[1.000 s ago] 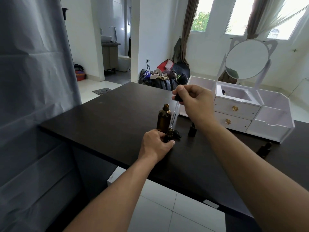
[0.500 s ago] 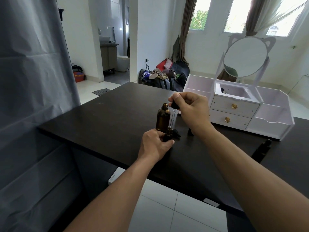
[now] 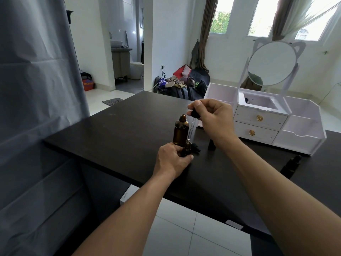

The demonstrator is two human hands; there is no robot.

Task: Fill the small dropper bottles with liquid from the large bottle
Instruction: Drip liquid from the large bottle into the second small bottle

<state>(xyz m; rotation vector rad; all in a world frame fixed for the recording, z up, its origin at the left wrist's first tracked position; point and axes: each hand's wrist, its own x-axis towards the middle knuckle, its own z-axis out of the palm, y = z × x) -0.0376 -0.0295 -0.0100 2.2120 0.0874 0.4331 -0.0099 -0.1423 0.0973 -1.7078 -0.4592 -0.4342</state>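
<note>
A large amber bottle (image 3: pixel 180 130) stands uncapped on the dark table (image 3: pixel 120 137). Just in front of it my left hand (image 3: pixel 170 160) grips a small amber dropper bottle (image 3: pixel 186 149), open at the top. My right hand (image 3: pixel 212 120) pinches the black bulb of a glass dropper (image 3: pixel 191 126). The pipette points down, its tip right above the small bottle's mouth. Two more small dark bottles stand on the table: one (image 3: pixel 211 144) under my right wrist, another (image 3: pixel 291 165) at the right.
A small black cap (image 3: pixel 196 147) lies beside the held bottle. A white vanity organiser (image 3: pixel 302 126) with drawers and a round mirror sits at the table's back right. A grey curtain hangs at the left. Tiled floor shows below the table's front edge.
My right hand has lowered the dropper, so the pipette tip now sits at the small bottle's mouth. My left hand has kept still on the small bottle.
</note>
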